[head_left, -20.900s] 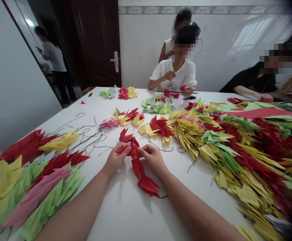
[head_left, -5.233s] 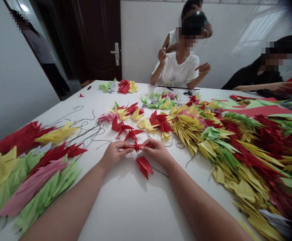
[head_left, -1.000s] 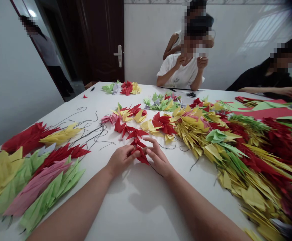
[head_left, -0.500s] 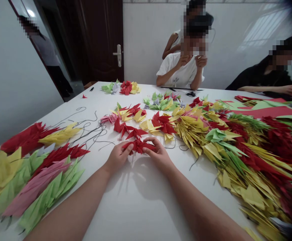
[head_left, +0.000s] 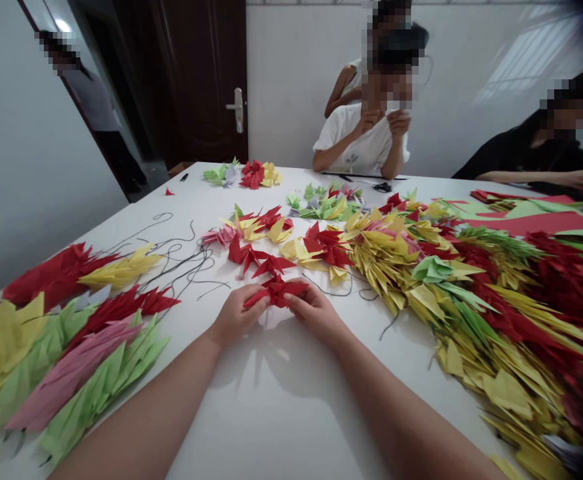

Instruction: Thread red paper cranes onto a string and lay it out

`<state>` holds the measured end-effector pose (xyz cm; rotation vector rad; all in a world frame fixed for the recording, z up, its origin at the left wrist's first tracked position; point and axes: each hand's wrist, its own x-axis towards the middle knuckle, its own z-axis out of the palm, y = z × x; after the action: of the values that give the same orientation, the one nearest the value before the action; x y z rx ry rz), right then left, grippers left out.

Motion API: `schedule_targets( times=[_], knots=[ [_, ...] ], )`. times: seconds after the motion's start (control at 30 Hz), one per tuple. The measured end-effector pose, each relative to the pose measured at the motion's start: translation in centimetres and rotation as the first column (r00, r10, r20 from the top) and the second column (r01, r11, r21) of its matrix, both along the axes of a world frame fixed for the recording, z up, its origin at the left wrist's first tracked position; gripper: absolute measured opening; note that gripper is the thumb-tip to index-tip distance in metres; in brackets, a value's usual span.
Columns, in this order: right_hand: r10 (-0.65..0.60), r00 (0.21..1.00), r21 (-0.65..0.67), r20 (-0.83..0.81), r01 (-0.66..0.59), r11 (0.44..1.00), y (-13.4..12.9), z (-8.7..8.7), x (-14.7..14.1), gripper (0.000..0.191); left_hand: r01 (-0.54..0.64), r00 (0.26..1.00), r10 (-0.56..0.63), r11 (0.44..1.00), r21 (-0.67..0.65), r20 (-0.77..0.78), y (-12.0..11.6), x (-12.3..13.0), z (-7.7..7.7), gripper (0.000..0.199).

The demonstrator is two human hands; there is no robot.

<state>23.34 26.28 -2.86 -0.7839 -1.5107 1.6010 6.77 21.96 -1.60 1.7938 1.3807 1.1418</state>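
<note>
Pinching a folded red paper piece (head_left: 278, 293), the left grip (head_left: 236, 315) and right grip (head_left: 317, 313) partly cover its sides.

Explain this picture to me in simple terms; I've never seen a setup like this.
There is no machine here, just a person's two bare hands. The camera sits on that person's head, looking forward and down, so the forearms reach in from the bottom edge. The fingers of the left hand and right hand hold a red folded paper piece between them, above a white table. Folded paper in a pink bundle and others lies at the left, near loose black cords; a large, mostly yellow and red heap covers the right. Other people are around.
</note>
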Motion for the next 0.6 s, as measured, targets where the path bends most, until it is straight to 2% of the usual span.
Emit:
schedule_targets(
  times=[0.07, 0.17, 0.33, 0.4, 0.43, 0.47, 0.5, 0.53, 0.6],
  knots=[
    [-0.008, 1.000, 0.011, 0.010, 0.008, 1.000, 0.1, 0.1, 0.1, 0.034, -0.076, 0.997, 0.077, 0.997, 0.030, -0.019, 0.0, 0.0, -0.2, 0.028],
    [-0.083, 0.996, 0.031, 0.037, 0.082, 0.996, 0.2, 0.2, 0.3, 0.043, -0.146, 0.986, 0.152, 0.986, 0.082, -0.073, 0.1, 0.1, -0.5, 0.030],
    [-0.228, 0.969, 0.027, -0.090, 0.232, 0.972, 0.5, 0.2, 0.7, 0.054, -0.121, 0.963, 0.156, 0.979, 0.165, -0.219, 0.1, 0.3, -0.7, 0.029],
    [-0.239, 0.968, 0.110, -0.077, 0.246, 0.963, 0.2, 0.5, 0.8, 0.052, -0.114, 0.943, 0.164, 0.977, 0.180, -0.291, 0.1, 0.3, -0.7, 0.030],
    [-0.229, 0.973, 0.202, -0.025, 0.229, 0.952, -0.1, 0.8, 0.9, 0.050, -0.118, 0.931, 0.175, 0.975, 0.189, -0.321, 0.1, 0.3, -0.7, 0.031],
    [-0.211, 0.976, 0.322, 0.050, 0.184, 0.929, -0.4, 1.1, 0.9, 0.048, -0.125, 0.919, 0.190, 0.972, 0.201, -0.346, 0.1, 0.3, -0.8, 0.032],
    [-0.198, 0.971, 0.456, 0.136, 0.116, 0.883, -0.8, 1.4, 0.9, 0.046, -0.139, 0.908, 0.212, 0.966, 0.217, -0.362, 0.1, 0.3, -0.8, 0.032],
    [-0.191, 0.958, 0.587, 0.216, 0.029, 0.809, -1.2, 1.8, 0.9, 0.044, -0.160, 0.898, 0.241, 0.958, 0.238, -0.369, 0.1, 0.3, -0.8, 0.032],
    [-0.194, 0.932, 0.787, 0.307, -0.134, 0.602, -1.9, 2.3, 0.8, 0.039, -0.207, 0.883, 0.296, 0.942, 0.265, -0.365, 0.1, 0.3, -0.9, 0.032]
  ],
)
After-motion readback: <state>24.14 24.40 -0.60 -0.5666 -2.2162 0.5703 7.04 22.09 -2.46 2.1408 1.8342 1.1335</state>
